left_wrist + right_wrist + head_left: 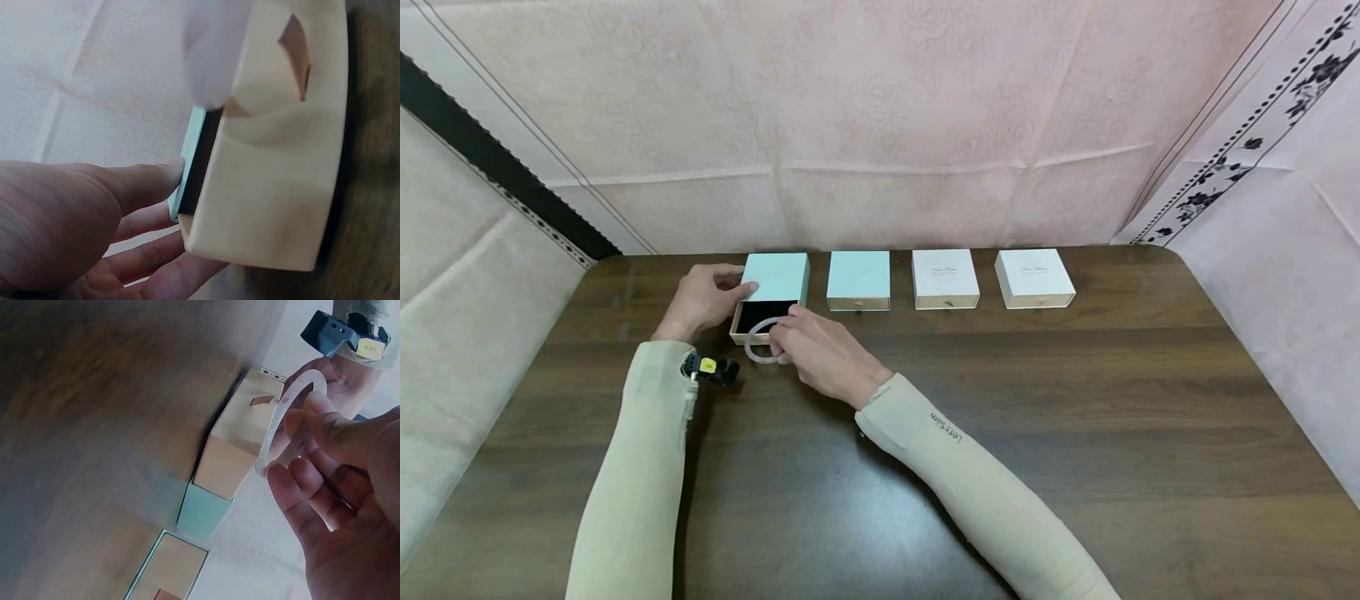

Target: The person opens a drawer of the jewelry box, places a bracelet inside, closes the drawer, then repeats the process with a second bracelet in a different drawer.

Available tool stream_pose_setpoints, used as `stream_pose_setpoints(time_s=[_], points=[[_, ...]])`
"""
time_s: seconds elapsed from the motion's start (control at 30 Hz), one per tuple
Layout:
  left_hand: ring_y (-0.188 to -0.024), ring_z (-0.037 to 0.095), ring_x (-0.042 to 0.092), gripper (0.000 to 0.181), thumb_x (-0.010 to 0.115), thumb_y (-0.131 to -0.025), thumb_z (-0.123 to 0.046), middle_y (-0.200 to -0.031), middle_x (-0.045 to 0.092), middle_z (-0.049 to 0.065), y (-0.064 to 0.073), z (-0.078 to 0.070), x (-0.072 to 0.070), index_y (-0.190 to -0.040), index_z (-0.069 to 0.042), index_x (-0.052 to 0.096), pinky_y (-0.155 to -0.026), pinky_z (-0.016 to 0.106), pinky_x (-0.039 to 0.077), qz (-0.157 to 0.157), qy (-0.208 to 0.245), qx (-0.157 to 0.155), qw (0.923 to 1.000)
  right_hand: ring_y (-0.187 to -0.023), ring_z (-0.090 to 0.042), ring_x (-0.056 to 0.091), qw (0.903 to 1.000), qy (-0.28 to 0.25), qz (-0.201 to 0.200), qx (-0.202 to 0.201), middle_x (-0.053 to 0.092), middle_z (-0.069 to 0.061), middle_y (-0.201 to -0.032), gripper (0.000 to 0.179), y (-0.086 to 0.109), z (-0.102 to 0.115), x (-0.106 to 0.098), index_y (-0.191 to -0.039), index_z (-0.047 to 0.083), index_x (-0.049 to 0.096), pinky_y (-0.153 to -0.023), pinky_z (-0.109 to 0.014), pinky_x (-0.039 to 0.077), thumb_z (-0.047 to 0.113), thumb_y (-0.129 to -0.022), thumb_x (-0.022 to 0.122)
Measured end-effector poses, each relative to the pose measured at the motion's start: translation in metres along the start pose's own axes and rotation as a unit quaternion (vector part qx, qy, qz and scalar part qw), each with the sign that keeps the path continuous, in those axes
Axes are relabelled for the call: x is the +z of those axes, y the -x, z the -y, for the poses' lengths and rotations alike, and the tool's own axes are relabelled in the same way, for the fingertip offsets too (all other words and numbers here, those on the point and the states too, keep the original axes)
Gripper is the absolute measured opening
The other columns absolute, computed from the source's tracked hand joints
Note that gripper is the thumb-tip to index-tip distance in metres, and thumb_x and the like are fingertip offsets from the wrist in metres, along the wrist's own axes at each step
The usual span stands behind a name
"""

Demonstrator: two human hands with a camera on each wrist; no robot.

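Note:
At the left end of a row of boxes is a teal drawer box (774, 277), its cream drawer (265, 200) pulled out toward me and dark inside. My left hand (703, 298) grips this box at its left side, with the thumb on the teal top edge and the other fingers along the side. A pale translucent bangle (270, 434) is pinched between the thumb and fingers of my right hand (829, 350). In the head view the bangle overlaps the drawer's front. The drawer front carries a small brown pull tab (297, 56).
To the right stand a second teal box (859, 275) and two white boxes, one nearer (945, 273) and one farther right (1033, 271), all with drawers in. They line the back of a brown wooden table (1000, 433), before a pale patterned cloth (880, 125).

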State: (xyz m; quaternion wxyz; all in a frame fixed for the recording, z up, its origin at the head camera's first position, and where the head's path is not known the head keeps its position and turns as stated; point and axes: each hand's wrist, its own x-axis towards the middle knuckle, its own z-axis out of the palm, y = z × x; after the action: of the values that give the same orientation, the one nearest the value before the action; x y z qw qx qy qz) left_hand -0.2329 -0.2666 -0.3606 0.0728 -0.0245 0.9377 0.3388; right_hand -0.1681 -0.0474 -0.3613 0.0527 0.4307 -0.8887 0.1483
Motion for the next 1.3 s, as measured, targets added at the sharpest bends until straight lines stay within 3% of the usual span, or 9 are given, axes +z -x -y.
stream_pose_setpoints(time_s=[0.4,0.63,0.77,0.87,1.3], points=[[-0.115,0.034,0.056,0.061,0.055,-0.095,-0.045,-0.134,0.054,0.020,-0.001,-0.001,0.000,-0.144,-0.010,0.045,-0.090,0.048,0.050,0.002,-0.005,-0.002,1.0000,-0.090,-0.005,0.044,0.9998,-0.009,0.007,-0.017,0.058,0.012,-0.088,0.006,0.003,-0.002,-0.003,-0.087,0.018,0.064,-0.075,-0.016,0.045,0.015,-0.093,0.064],[-0.116,0.035,0.056,0.062,0.055,-0.095,-0.046,-0.135,0.053,0.020,-0.003,-0.002,0.001,-0.145,-0.010,0.043,-0.091,0.049,0.050,0.006,-0.008,-0.002,0.9999,-0.090,-0.004,0.044,0.9993,-0.021,0.013,-0.029,0.059,0.012,-0.086,0.008,0.004,-0.001,-0.005,-0.085,0.017,0.063,-0.107,-0.022,0.039,0.014,-0.092,0.066],[-0.116,0.035,0.056,0.062,0.055,-0.095,-0.046,-0.134,0.054,0.020,-0.003,-0.001,0.001,-0.144,-0.009,0.045,-0.090,0.048,0.051,0.001,-0.010,0.001,0.9999,-0.088,-0.004,0.043,0.9989,-0.029,0.020,-0.031,0.059,0.013,-0.085,0.007,0.005,-0.002,-0.007,-0.085,0.016,0.064,-0.085,-0.016,0.046,0.016,-0.092,0.065],[-0.115,0.035,0.057,0.062,0.055,-0.095,-0.046,-0.133,0.055,0.020,-0.003,0.000,0.001,-0.143,-0.009,0.045,-0.089,0.047,0.051,-0.001,-0.011,0.003,0.9999,-0.087,-0.004,0.043,0.9986,-0.030,0.027,-0.036,0.059,0.013,-0.085,0.006,0.006,-0.002,-0.008,-0.086,0.016,0.065,-0.070,-0.015,0.044,0.017,-0.092,0.065],[-0.114,0.035,0.057,0.063,0.055,-0.095,-0.047,-0.134,0.054,0.021,-0.001,0.001,-0.001,-0.144,-0.010,0.044,-0.089,0.047,0.051,0.003,-0.011,-0.003,0.9999,-0.083,-0.003,0.043,0.9970,-0.036,0.050,-0.047,0.061,0.014,-0.084,0.007,0.005,0.002,-0.013,-0.083,0.018,0.066,-0.065,-0.014,0.044,0.016,-0.090,0.069]])
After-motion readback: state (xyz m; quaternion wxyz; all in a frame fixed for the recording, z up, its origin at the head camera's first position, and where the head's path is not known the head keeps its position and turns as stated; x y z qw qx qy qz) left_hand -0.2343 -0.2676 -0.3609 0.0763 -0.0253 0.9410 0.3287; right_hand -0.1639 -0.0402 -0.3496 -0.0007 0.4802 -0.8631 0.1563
